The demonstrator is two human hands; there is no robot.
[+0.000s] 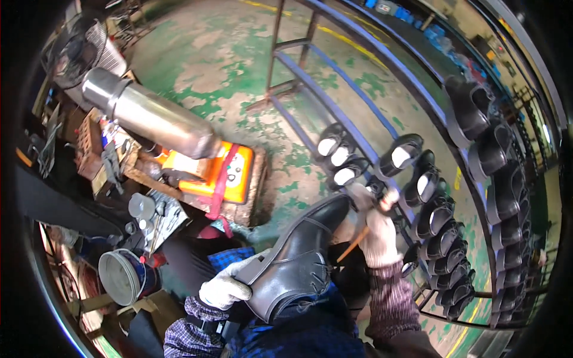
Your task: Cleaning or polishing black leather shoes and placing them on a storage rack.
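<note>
While the left grip clasps the black shoe, the right grip, around a wooden-handled tool, should work lightly.

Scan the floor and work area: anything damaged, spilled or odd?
The floor is patchy: green coating worn through to paler ground. A red strip crosses the orange box, one end hanging down; looks makeshift. No damage visible on the shoe in the left hand.

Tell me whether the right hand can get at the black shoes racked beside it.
Probably yes: those black shoes stand close by the right hand, and nothing visible blocks the way. It seems to hold a wooden-handled tool, though, which it would likely have to put down first.
</note>
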